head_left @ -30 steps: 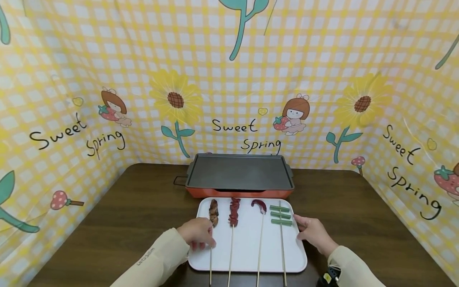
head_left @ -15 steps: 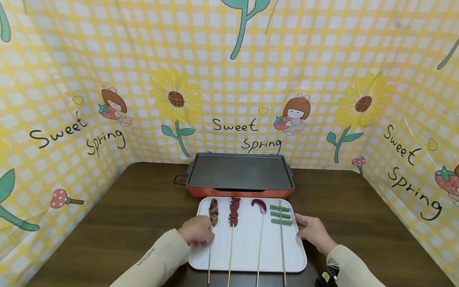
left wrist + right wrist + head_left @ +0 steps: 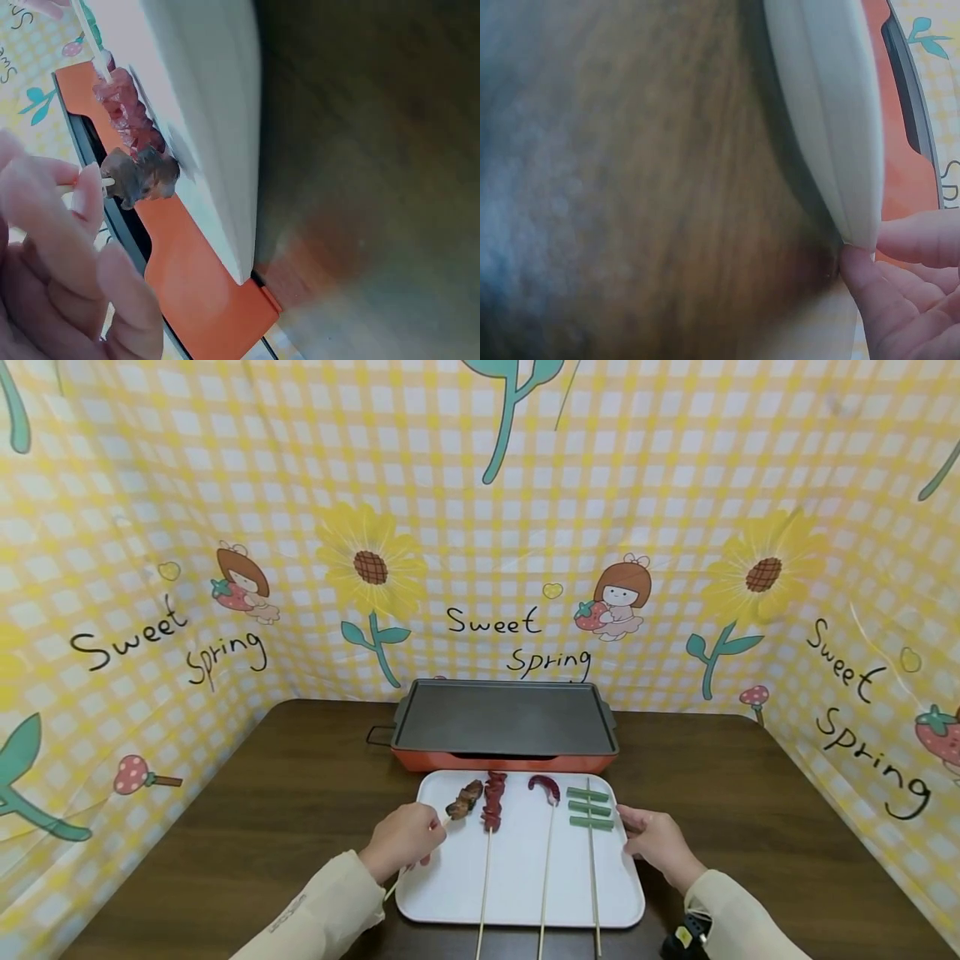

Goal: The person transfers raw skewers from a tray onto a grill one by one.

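Left hand [image 3: 405, 847] pinched on the stick of the brown meat skewer [image 3: 466, 799] — thumb and fingers [image 3: 88, 199] closed round the bare wood just short of the meat. Skewer lifted at its meat end and swung off line: long axis slanted, running from the grip up and to the right, meat chunk hanging above the far-left part of the white tray [image 3: 517, 893], close beside the red meat skewer [image 3: 492, 802]. Tail of the stick poking down past the wrist toward the near-left tray edge. Grill plate [image 3: 502, 720] straight beyond the meat end, just behind the tray on the dark surface [image 3: 300, 793].

Right hand [image 3: 656, 843] resting against the tray's right rim — fingertips [image 3: 870, 277] touching the edge, lightly curled, nothing lifted. Left hand the nearer by far. Remaining skewers — curled red one [image 3: 543, 787] and green bean one [image 3: 588, 808] — lying flat, parallel, pointing toward the grill.
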`<action>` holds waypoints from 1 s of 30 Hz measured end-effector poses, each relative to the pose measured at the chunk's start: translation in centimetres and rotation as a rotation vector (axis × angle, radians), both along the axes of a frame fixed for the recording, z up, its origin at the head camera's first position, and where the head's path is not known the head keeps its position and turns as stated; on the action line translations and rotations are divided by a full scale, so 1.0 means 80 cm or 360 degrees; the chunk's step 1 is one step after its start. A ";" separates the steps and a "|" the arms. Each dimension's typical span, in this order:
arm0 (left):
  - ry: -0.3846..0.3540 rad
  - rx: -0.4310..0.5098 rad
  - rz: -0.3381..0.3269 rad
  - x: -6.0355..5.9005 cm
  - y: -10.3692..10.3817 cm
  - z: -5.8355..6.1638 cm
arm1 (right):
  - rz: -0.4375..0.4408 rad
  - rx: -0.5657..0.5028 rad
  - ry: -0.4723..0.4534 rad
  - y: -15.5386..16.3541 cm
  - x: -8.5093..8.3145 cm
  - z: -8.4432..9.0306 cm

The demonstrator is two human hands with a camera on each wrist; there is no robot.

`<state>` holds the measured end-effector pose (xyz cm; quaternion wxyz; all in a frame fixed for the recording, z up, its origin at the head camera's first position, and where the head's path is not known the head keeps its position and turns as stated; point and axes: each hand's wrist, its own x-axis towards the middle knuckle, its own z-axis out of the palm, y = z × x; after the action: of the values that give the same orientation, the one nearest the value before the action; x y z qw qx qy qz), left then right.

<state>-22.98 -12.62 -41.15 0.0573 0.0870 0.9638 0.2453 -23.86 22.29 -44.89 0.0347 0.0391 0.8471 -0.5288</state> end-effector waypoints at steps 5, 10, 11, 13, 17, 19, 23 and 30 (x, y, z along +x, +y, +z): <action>0.0123 0.0032 0.0028 0.007 -0.004 -0.001 | -0.0002 0.0016 -0.0012 0.000 -0.001 0.000; 0.0220 0.0086 0.0055 0.017 -0.008 0.003 | -0.0012 0.0043 -0.0014 0.001 -0.001 -0.001; 0.0241 0.0098 0.0065 0.019 -0.009 0.005 | -0.0016 0.0044 -0.0016 0.001 -0.001 -0.001; 0.0288 0.0126 0.0088 0.023 -0.010 0.009 | -0.0015 0.0045 -0.0019 0.002 -0.001 -0.001; 0.0386 0.0214 0.0131 0.027 -0.011 0.017 | -0.0009 0.0043 -0.0025 0.002 0.000 0.001; 0.0449 0.0262 0.0153 0.027 -0.011 0.020 | -0.0012 0.0042 -0.0028 0.002 0.000 0.001; 0.0536 0.0354 0.0197 0.023 -0.013 0.026 | -0.0018 0.0040 -0.0031 0.002 0.000 0.001; 0.0626 0.0376 0.0249 0.000 -0.017 0.030 | -0.0005 0.0042 -0.0015 0.001 -0.001 0.001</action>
<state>-23.01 -13.99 -38.77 -0.1611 0.0643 0.9249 0.3384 -23.93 22.39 -44.82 0.0375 0.0435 0.8537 -0.5176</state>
